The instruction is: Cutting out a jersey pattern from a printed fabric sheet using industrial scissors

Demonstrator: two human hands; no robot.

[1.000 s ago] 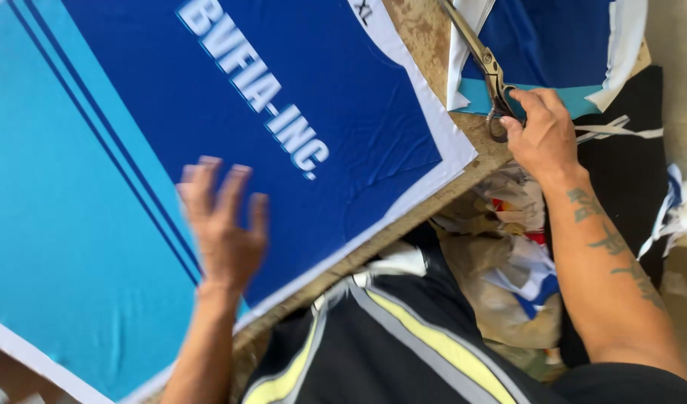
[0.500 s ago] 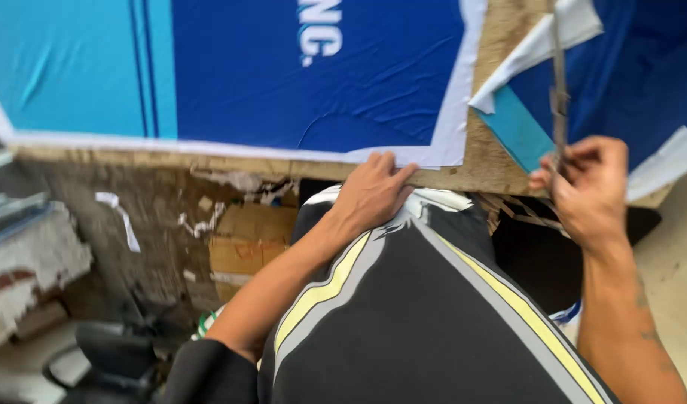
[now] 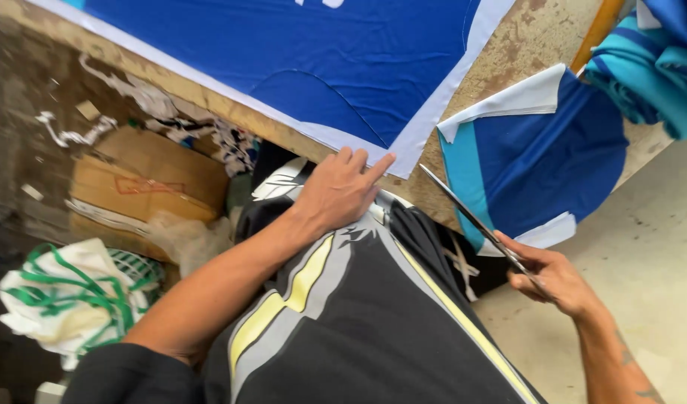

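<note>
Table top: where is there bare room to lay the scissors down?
A bare strip of worn table runs between the big blue sheet and the blue-and-teal piece hanging off the edge. The left hand presses the sheet's white corner; the right hand holds the scissors off the table. Below it, scraps and a cardboard box crowd the floor.

Left hand [image 3: 342,187] on blue fabric [image 3: 298,67], right hand [image 3: 557,280] gripping scissors [image 3: 474,217]

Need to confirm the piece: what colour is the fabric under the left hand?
Dark blue fabric with a white border, head view.
</note>
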